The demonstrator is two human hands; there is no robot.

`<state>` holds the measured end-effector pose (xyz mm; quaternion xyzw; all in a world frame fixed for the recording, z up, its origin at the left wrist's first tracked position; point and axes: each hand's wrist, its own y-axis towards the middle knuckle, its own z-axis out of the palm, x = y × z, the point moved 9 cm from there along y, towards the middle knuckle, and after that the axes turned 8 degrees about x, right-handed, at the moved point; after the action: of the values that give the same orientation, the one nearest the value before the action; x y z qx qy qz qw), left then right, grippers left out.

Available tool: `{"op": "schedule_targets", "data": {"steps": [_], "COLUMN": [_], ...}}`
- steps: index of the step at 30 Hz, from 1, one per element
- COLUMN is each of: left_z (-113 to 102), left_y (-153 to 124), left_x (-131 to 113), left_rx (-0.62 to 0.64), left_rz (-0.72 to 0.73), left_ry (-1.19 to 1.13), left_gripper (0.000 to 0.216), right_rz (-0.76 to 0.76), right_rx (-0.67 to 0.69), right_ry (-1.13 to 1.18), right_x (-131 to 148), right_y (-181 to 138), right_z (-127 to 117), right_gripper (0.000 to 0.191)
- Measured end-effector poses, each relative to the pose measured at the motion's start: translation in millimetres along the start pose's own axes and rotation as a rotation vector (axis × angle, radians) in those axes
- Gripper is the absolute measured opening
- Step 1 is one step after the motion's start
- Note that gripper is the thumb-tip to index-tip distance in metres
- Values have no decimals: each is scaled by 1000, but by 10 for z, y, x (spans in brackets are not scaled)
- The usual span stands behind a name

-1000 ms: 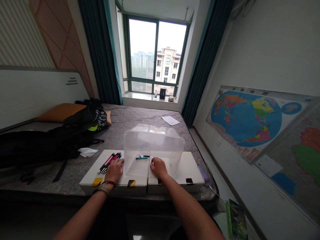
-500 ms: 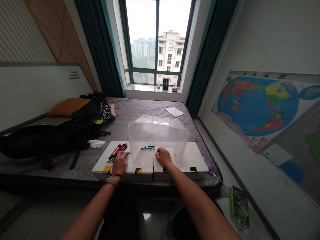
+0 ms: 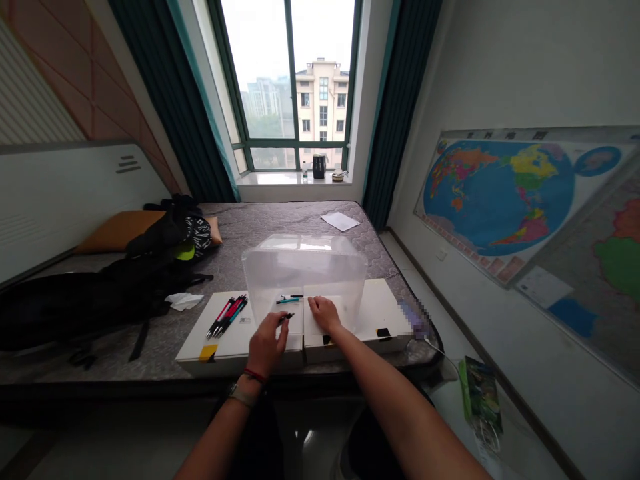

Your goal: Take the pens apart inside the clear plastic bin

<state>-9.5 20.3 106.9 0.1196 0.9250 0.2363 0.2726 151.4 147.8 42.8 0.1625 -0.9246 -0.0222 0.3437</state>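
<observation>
My left hand pinches a dark pen at the near side of a clear plastic box. The box seems to lie on its side, its open side facing me. Inside its outline, a teal pen and a dark pen lie close together. My right hand rests at the box with its fingers curled; whatever they may hold is hidden. To the left, a bunch of pens in red, pink and black lies on the white cartons.
The cartons stand on a grey mattress. Left of them lie a crumpled tissue and black bags. A white sheet of paper lies behind the box. A pixelated item with a white cable sits at the right.
My left hand has moved right, from beside the bunch of pens to the front of the box, carrying the dark pen. My right hand has stayed at the box. The view has shifted.
</observation>
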Motion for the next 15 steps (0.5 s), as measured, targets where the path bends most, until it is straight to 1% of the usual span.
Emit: {"op": "schedule_targets", "data": {"steps": [1, 3, 4, 6, 9, 15], "left_z": [152, 407, 511, 675, 804, 864], "left_y": [86, 251, 322, 413, 421, 348], "left_x": [-65, -86, -61, -1, 88, 191], "left_rx": [52, 107, 122, 140, 135, 157], "left_rz": [48, 92, 102, 132, 168, 118], "left_ry": [-4, 11, 25, 58, 100, 143], "left_gripper": [23, 22, 21, 20, 20, 23], "right_rz": [17, 43, 39, 24, 4, -51], "right_rx": [-3, 3, 4, 17, 44, 98], "right_ry": [29, 68, 70, 43, -5, -103], "right_x": [-26, -65, -67, -62, -57, -17], "right_y": [0, 2, 4, 14, 31, 36], "right_z": [-11, -14, -13, 10, 68, 159], "right_gripper": [51, 63, 65, 60, 52, 48]}}
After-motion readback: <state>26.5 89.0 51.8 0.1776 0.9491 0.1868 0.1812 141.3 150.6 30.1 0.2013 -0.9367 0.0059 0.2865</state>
